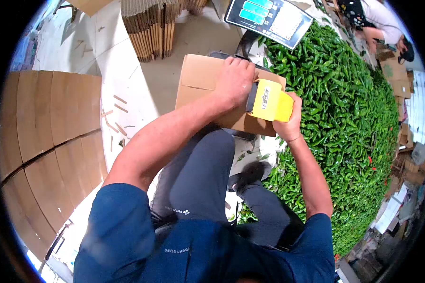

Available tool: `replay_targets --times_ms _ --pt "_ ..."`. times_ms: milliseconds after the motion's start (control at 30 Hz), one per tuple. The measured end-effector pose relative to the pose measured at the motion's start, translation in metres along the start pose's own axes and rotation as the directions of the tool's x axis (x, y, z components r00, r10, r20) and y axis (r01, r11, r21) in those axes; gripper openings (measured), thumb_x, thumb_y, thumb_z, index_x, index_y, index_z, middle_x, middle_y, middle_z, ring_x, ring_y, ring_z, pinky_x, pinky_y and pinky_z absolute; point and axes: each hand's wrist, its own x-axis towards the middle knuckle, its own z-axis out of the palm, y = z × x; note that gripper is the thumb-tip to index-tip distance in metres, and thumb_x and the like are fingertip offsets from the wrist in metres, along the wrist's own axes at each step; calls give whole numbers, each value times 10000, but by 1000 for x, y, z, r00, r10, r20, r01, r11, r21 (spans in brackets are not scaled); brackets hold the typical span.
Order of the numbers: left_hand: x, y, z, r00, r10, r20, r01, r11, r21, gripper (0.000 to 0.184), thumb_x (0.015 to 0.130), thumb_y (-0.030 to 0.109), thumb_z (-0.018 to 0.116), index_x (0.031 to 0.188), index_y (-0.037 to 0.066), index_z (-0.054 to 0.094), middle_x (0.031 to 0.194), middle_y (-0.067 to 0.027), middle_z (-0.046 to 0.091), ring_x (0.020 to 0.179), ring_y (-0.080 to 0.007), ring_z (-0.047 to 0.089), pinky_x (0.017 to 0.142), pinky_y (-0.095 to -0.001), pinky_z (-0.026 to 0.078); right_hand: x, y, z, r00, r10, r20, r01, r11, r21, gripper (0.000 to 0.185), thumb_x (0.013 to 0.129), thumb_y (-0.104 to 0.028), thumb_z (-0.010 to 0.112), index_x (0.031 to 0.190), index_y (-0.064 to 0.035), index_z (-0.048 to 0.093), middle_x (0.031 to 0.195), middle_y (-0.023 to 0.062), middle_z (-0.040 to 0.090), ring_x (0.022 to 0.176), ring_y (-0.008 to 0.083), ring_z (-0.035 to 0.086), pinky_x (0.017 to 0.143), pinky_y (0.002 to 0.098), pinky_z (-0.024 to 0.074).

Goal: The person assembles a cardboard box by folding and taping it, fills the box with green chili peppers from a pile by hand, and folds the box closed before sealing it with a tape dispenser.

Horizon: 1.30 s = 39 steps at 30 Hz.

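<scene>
A brown cardboard box (198, 78) lies in front of me at knee height, with its flaps folded over. My left hand (235, 81) presses on its top near the far edge, fingers bent and closed against the cardboard; their tips are hidden. In my right hand (289, 119) is a yellow tape dispenser (272, 103), resting on the box top close to my left hand. Fingers and thumb wrap round its right end. The dispenser's dark front edge faces the left hand. Any tape strip under it is hidden.
A large heap of green peppers (340, 127) spreads to my right. A digital scale display (269, 21) stands beyond the box. Flattened cardboard bundles (148, 33) stand at the back, and stacked cartons (56, 122) are on the left. Another person (382, 23) is at far right.
</scene>
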Motion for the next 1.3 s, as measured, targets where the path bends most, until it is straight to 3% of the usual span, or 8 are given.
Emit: replay_targets --times_ms 333,433,567,667,800,1033,1133,1300 --pt "6 -28 -10 975 98 201 -52 973 -223 257 871 257 655 1046 68 649 971 -152 664 957 -335 638 894 -448 454 9 -29 -11 977 -29 213 71 979 -190 626 728 -45 815 1245 -25 463 1128 173 620 1008 331 674 881 387 539" --pt "1 -34 -23 987 56 149 19 888 -460 288 887 199 653 1129 44 658 1020 -168 687 991 -313 665 889 -417 495 13 -26 -12 973 5 232 44 977 -208 629 735 -36 805 1257 -21 454 1136 174 627 1021 322 674 883 384 539" --pt "-15 -38 -74 909 -404 99 341 586 -735 397 1015 305 576 1272 4 613 1060 -138 719 877 -197 676 818 -333 553 15 -31 -16 959 67 274 -17 983 -182 681 747 -110 853 1285 -21 445 1125 159 624 1014 303 669 893 365 530" --pt "-29 -22 -120 557 -361 748 694 -291 -658 433 1031 367 555 1203 -23 630 979 -128 707 823 -162 653 786 -308 557 13 -28 -17 955 -26 296 81 981 -175 694 753 -162 877 1288 -22 458 1111 142 608 1009 301 658 896 361 524" --pt "-47 15 -134 528 -328 783 639 -454 -621 428 1019 388 592 1113 -26 649 859 -57 662 729 -124 608 693 -270 531 17 -26 -17 938 -132 322 214 948 -237 670 772 -180 874 1282 -12 473 1105 134 589 1015 303 648 890 362 520" --pt "-44 24 -110 683 -507 526 551 -115 -827 277 973 249 672 1000 -27 673 780 -63 664 686 -131 616 613 -308 496 17 -34 -18 944 -35 328 115 967 -228 689 804 -171 855 1297 9 410 1098 111 616 999 215 638 880 327 520" --pt "-47 28 -106 811 -579 76 450 536 -715 203 957 162 650 989 -38 662 770 -123 674 677 -195 634 624 -361 508 20 -47 -19 944 34 329 70 952 -298 689 799 -169 858 1294 0 411 1098 113 616 996 212 638 877 328 520" --pt "-58 6 -131 899 -366 -241 232 864 -448 138 948 94 590 970 -36 631 777 -115 668 678 -239 629 635 -382 503 23 -43 -22 927 24 374 85 958 -274 639 793 -135 838 1281 -34 438 1138 119 601 1021 224 632 890 350 517"
